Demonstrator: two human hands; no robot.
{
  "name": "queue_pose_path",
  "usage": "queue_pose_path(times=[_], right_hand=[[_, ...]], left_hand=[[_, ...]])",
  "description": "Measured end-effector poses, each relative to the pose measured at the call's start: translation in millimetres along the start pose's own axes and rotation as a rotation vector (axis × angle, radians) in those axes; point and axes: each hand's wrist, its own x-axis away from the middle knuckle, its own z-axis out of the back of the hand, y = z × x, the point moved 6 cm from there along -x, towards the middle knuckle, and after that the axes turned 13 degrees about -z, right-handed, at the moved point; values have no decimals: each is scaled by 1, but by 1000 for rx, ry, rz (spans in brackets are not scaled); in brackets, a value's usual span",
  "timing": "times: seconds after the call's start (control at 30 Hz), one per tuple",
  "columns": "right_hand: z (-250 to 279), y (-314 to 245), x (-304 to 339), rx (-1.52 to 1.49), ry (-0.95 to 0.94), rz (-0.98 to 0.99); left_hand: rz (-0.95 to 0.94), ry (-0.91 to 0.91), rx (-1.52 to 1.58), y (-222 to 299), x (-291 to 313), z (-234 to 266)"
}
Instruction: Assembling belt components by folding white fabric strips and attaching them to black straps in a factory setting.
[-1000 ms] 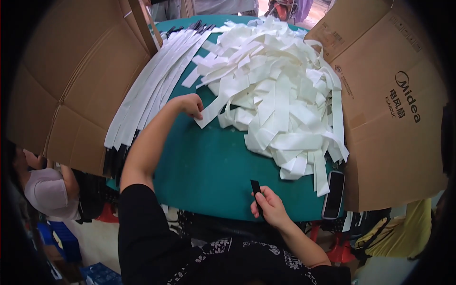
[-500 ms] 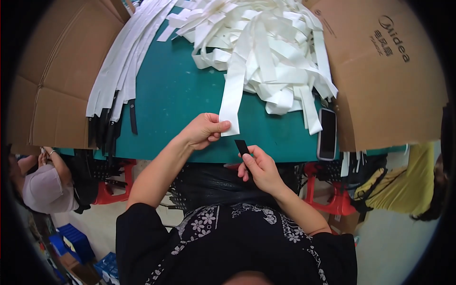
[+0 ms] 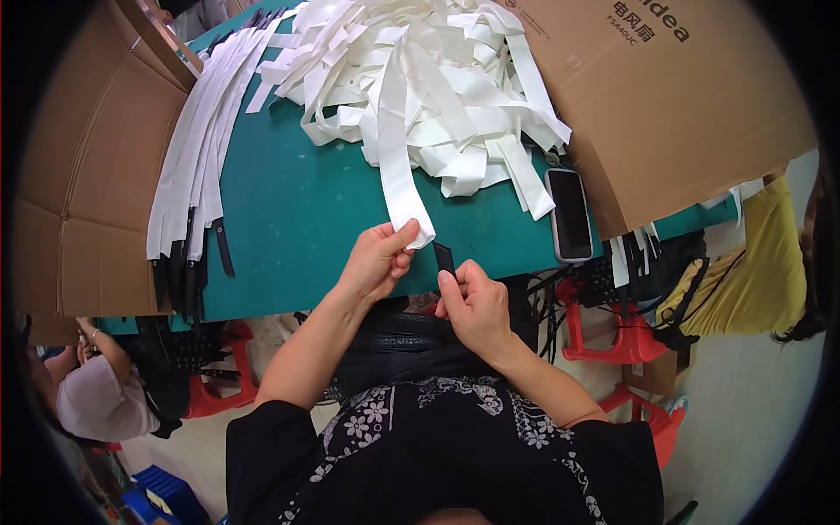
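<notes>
My left hand pinches the near end of a white fabric strip between thumb and fingers. The strip runs back from there to a large tangled pile of white strips. Close to its right, my right hand grips a black strap, whose flat end sticks up past the thumb. The strap's tip lies just beside the white strip's end, which looks slightly curled open. How much of the strap runs below my right hand is hidden.
White strips with black ends lie in a row at left on the green table. A phone lies at right. Cardboard boxes flank both sides. Red stools and other people sit beyond the table edge.
The black strap's tip has come nearer the white strip's end, and that end has opened into a curl. The view has shifted, with table items appearing further left.
</notes>
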Motion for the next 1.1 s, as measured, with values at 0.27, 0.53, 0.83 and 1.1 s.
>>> queue_pose_path(times=[0.27, 0.53, 0.83, 1.1], right_hand=[[-6, 7, -10, -22, -68, -109], [-15, 14, -17, -143, -244, -250], [-2, 48, 10, 35, -246, -282], [-8, 57, 7, -300, -385, -415]], left_hand=[[-51, 14, -39, 1, 1, 2], [50, -157, -258, -6, 13, 6], [-41, -12, -150, -15, 5, 12], [189, -378, -249, -37, 16, -1]])
